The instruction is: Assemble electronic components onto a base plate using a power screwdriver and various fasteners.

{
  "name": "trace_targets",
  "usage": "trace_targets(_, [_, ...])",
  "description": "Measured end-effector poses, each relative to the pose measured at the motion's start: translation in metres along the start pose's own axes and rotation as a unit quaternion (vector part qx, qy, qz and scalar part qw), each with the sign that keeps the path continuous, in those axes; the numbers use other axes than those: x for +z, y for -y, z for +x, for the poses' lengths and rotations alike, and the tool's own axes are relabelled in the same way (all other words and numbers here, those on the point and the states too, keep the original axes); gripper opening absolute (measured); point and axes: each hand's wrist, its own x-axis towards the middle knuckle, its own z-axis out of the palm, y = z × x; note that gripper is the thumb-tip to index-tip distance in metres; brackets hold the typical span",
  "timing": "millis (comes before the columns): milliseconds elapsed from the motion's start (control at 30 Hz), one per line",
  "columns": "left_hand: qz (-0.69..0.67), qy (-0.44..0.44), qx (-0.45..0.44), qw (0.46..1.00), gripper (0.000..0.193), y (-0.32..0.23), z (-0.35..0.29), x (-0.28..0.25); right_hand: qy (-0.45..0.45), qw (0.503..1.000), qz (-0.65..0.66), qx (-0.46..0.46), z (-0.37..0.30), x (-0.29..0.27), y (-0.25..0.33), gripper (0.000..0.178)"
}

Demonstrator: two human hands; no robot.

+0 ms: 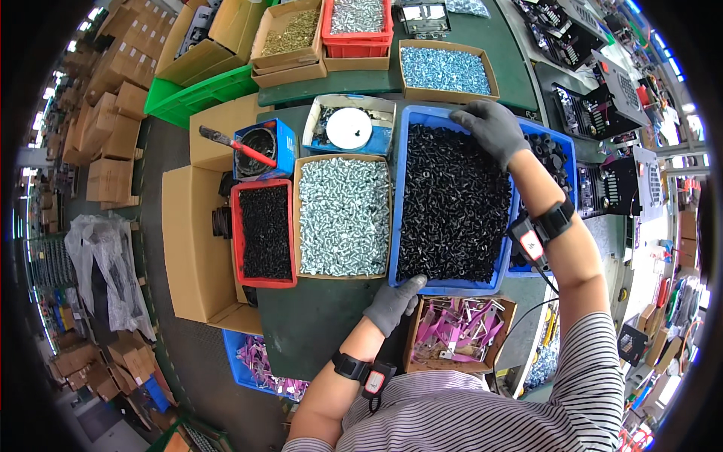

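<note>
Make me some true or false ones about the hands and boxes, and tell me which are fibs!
1. The left hand and right hand both wear dark gloves. True.
2. Silvery pieces lie between the red tray and big blue tray. True.
3. The left hand touches the red tray. False: it's at the big blue tray's near edge.
4. The box by the striped shirt holds golden pieces. False: that cardboard box holds purple parts.

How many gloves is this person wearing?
2: on the left hand, at the near edge of the big blue bin, and on the right hand, at its far edge.
</note>
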Motion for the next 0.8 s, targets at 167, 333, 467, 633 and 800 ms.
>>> trace_targets(167, [0.037, -0.042, -0.086, 0.995, 0.025, 0.0, 0.005, -0.001, 0.007, 0.999, -0.036, -0.001, 0.008, 0.005, -0.007, 0.043])
trace_targets(333, [-0.029, -0.039, -0.064, 0.997, 0.024, -0.008, 0.0, 0.006, 0.019, 0.997, -0.069, -0.03, 0.014, 0.014, -0.012, 0.042])
trace_targets(467, [-0.039, -0.039, -0.057, 0.997, 0.023, -0.013, -0.005, 0.012, 0.005, 0.995, -0.091, -0.032, 0.012, 0.016, -0.015, 0.043])
trace_targets(633, [-0.006, -0.045, -0.077, 0.996, 0.022, -0.017, -0.008, 0.009, -0.012, 0.994, -0.087, -0.067, 0.008, 0.017, -0.026, 0.04])
trace_targets(800, [0.014, -0.002, -0.033, 0.999, 0.028, -0.01, -0.002, 0.007, -0.008, 0.994, -0.074, -0.084, 0.007, 0.025, -0.024, 0.035])
